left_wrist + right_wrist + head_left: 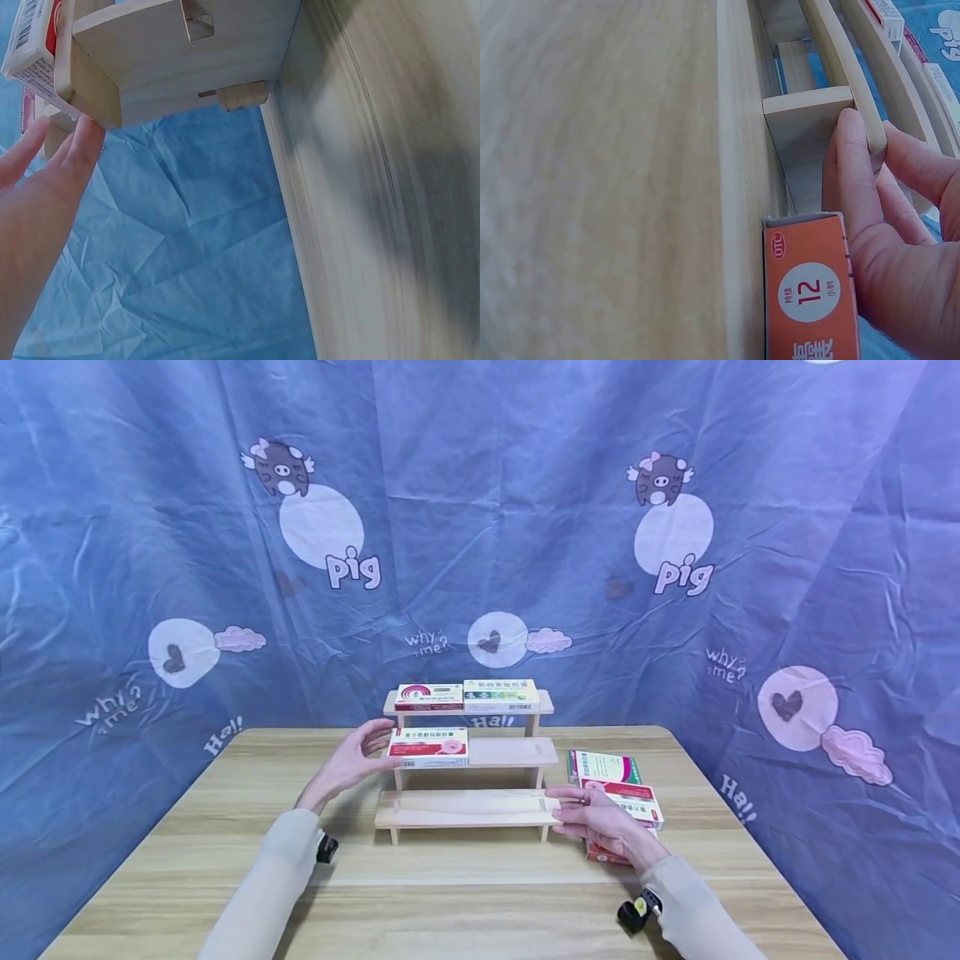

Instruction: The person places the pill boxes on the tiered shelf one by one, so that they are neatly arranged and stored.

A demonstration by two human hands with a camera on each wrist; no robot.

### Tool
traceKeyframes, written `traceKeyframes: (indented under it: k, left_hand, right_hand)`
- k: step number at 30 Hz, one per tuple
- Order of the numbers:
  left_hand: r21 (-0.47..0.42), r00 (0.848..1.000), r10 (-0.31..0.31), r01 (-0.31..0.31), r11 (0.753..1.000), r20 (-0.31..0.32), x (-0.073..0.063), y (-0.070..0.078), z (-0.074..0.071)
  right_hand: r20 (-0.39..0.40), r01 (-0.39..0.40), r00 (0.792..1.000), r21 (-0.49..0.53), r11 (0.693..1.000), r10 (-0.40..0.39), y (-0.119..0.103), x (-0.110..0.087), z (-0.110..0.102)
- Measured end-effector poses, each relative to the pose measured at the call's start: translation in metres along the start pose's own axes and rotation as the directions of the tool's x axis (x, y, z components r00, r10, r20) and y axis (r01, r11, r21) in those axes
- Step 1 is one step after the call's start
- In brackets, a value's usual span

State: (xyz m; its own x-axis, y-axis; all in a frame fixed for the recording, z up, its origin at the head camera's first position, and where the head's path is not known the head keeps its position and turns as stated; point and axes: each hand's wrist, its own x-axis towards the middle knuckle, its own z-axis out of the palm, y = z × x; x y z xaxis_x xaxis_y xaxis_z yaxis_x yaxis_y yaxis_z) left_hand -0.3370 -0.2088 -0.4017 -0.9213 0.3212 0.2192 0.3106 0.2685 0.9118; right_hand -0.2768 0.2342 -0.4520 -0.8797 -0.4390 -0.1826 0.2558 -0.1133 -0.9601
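A wooden three-tier display rack [465, 810] stands on the table. My left hand [356, 764] is at the left end of its middle shelf, beside a red-and-white medicine box [429, 747] lying there. In the left wrist view a fingertip [90, 135] touches the wooden shelf end [94, 86], just below the box. My right hand [600, 822] pinches the right end of the lowest shelf [847, 67], thumb on top and fingers beneath. Below that hand in the right wrist view is an orange medicine box [810, 285].
Two medicine boxes, one red-and-white [429, 697] and one green-and-white [501, 695], lie on the top shelf. Right of the rack, a green-edged box [603, 766] and a red-and-white box [633, 797] lie on the table [450, 910]. A blue printed curtain [480, 527] hangs behind.
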Motion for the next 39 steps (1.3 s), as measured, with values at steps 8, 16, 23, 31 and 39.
traceKeyframes:
  k: [8, 16, 23, 31, 39]
  left_hand:
    - [0.037, 0.998, -0.037, 0.039, 0.999, -0.050, -0.008, 0.002, -0.003]
    - [0.108, 0.979, -0.108, 0.128, 0.986, -0.175, -0.025, -0.001, 0.000]
    - [-0.006, 0.969, -0.180, 0.182, 0.983, -0.169, -0.044, -0.007, 0.006]
    - [-0.095, 0.945, -0.300, 0.289, 0.953, -0.134, -0.067, -0.008, 0.022]
    - [-0.164, 0.938, -0.346, 0.336, 0.927, -0.032, -0.082, -0.006, 0.034]
  right_hand:
    - [-0.036, 0.002, 0.999, -0.017, 1.000, -0.002, 0.002, -0.001, -0.002]
    - [-0.059, 0.019, 0.998, -0.057, 0.998, -0.022, 0.000, -0.008, -0.012]
    - [-0.076, 0.032, 0.996, -0.106, 0.994, -0.040, -0.012, -0.018, -0.025]
    - [-0.117, 0.018, 0.991, -0.321, 0.947, -0.059, -0.026, -0.038, -0.046]
    - [-0.208, 0.026, 0.958, -0.620, 0.784, -0.195, -0.032, -0.061, -0.073]
